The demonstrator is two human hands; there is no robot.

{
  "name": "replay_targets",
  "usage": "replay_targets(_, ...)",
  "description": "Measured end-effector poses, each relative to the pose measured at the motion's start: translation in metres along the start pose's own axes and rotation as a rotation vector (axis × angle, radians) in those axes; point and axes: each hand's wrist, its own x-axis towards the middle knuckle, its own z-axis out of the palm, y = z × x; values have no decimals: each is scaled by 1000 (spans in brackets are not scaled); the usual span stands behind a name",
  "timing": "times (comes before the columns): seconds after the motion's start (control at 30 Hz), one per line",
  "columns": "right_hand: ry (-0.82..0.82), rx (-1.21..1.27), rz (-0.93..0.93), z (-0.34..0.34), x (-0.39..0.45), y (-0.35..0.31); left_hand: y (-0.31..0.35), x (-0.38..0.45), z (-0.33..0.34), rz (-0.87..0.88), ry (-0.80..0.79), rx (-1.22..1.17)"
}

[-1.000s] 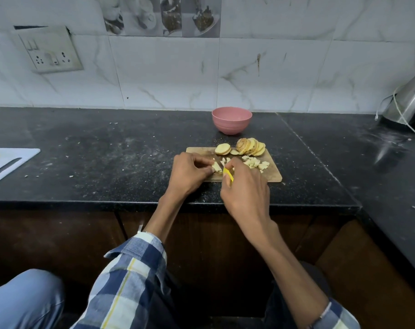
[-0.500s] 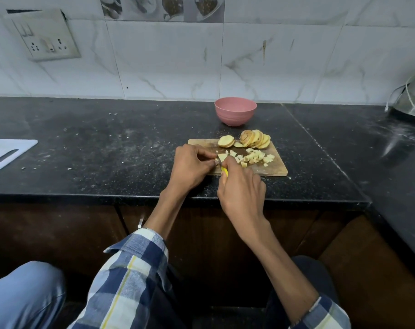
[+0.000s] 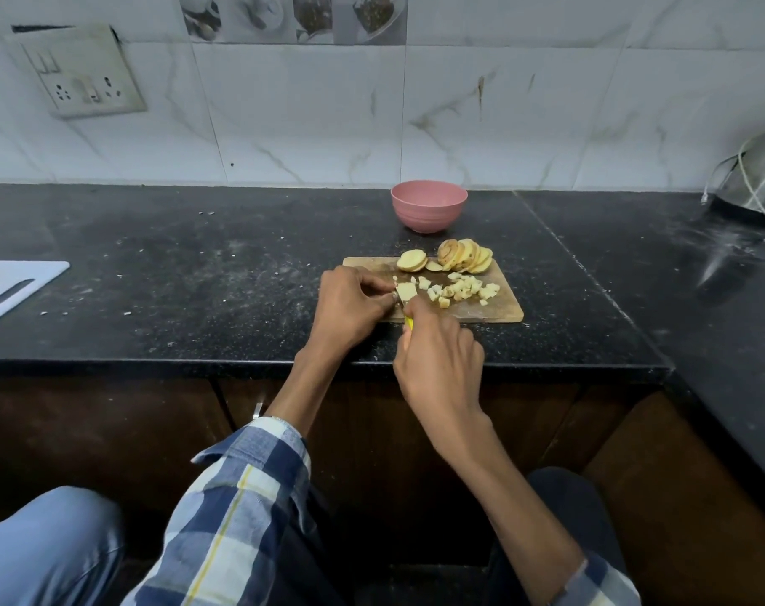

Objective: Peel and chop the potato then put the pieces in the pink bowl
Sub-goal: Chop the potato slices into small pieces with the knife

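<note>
Head view: left hand (image 3: 350,306) pinches potato slice (image 3: 407,291); right hand (image 3: 437,356) grips knife (image 3: 408,322). Fingertips crowd the blade, so a slip risks a nick.

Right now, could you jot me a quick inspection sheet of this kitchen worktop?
Surface: black counter, dusty, crumbs scattered.
Job's things: wooden board with potato slices and diced pieces; pink bowl behind it, contents not visible.
Clutter: white board at left edge.
Hands: left hand holds potato piece; right hand grips yellow-handled knife.
Cables: white cord around metal kettle.
Surroundings: marble tiles, wall socket.
</note>
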Motion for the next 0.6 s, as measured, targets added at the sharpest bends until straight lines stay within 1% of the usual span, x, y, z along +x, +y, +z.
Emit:
replay_targets(0.1,-14,12,-11,-13,-12,9,-1,1,0,-7,6,16)
replay_targets(0.2,-18,73,-8,-21,-5,19,1,0,-1,-4,0,28)
replay_targets(0.43,-67,330,85,-18,6,49,3,-2,-4,-29,12,-34)
replay_targets(0.53,10,375,30,-19,7,60,3,-2,-4,-21,21,-39)
replay_targets(0.6,71,386,-3,-21,17,69,3,-1,-4,22,-19,-17)
